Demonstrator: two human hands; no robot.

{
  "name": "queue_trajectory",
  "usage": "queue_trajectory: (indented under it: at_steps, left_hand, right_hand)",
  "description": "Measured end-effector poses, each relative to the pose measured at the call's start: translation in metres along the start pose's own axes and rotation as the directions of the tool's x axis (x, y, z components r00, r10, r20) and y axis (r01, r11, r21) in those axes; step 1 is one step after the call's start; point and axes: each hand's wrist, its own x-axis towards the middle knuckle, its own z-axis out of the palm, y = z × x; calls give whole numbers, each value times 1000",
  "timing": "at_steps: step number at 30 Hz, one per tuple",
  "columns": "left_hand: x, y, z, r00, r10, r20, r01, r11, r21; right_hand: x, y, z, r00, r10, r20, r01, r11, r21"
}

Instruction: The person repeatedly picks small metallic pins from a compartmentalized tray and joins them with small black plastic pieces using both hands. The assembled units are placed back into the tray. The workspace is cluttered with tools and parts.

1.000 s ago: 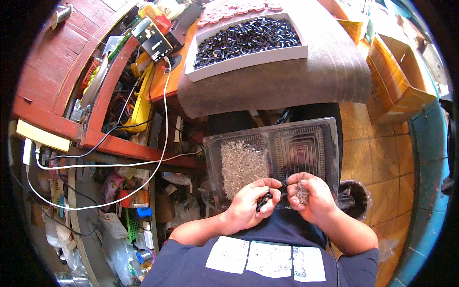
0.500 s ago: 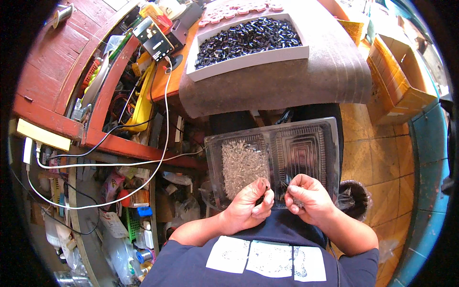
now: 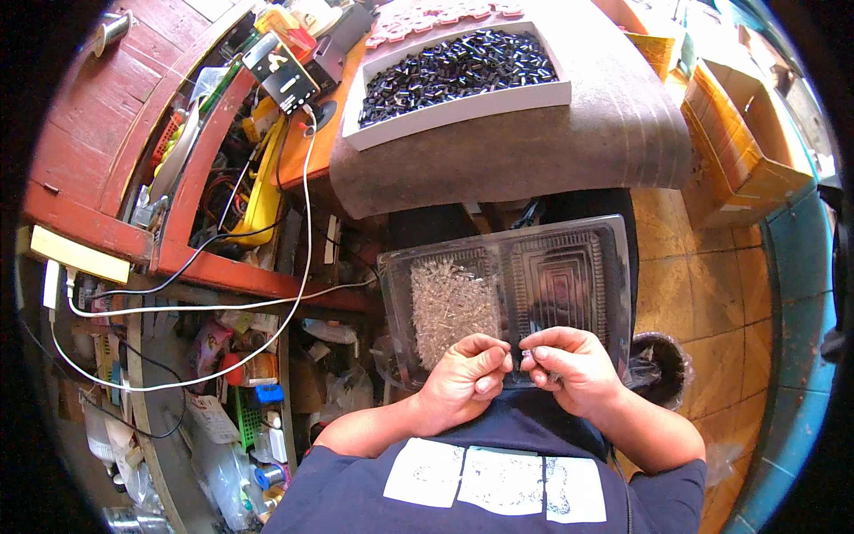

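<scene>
My left hand [image 3: 464,381] is closed in a pinch, its thumb and forefinger pressed together. Whatever is between them is too small to make out. Just to its right, my right hand [image 3: 574,367] is also closed, with a small clear piece [image 3: 527,354] showing at its fingertips. The two pinches almost meet above the near edge of a clear plastic clamshell tray [image 3: 614,258] on my lap. A heap of thin, pale, silvery pieces [image 3: 454,307] fills much of its left half. Curled fingers hide my palms.
A white box [image 3: 463,114] of short black tubular pieces stands on the grey-covered table [image 3: 498,160], with flat pink pieces [image 3: 440,22] behind. Cardboard box [image 3: 738,151] at right; dark-lined bin [image 3: 663,369] nearby. White cables [image 3: 307,222] hang at left beside cluttered shelves.
My two hands have come closer together, and the fingertips now nearly meet. My right fingers have tilted toward the left hand, bringing the small clear piece into sight.
</scene>
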Motion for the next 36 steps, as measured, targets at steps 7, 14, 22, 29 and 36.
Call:
queue_trajectory:
  at_steps: [7,14,22,29,36]
  left_hand:
    - [1,1,7,996,5,-92,-2,999,37]
    - [1,-1,5,998,24,-60,-18,996,91]
    - [1,-3,6,995,55,-80,-44,990,133]
    - [2,0,10,997,41,-62,-25,974,227]
    - [3,0,9,996,3,-85,18,971,238]
  right_hand:
    - [-1,-1,6,999,-36,17,37,998,-56]
    - [3,7,8,999,-36,3,36,998,-53]
    - [4,13,9,995,-103,-9,101,988,-118]
    - [2,14,9,993,-112,38,117,982,-145]
    - [2,9,11,997,-76,13,77,991,-106]
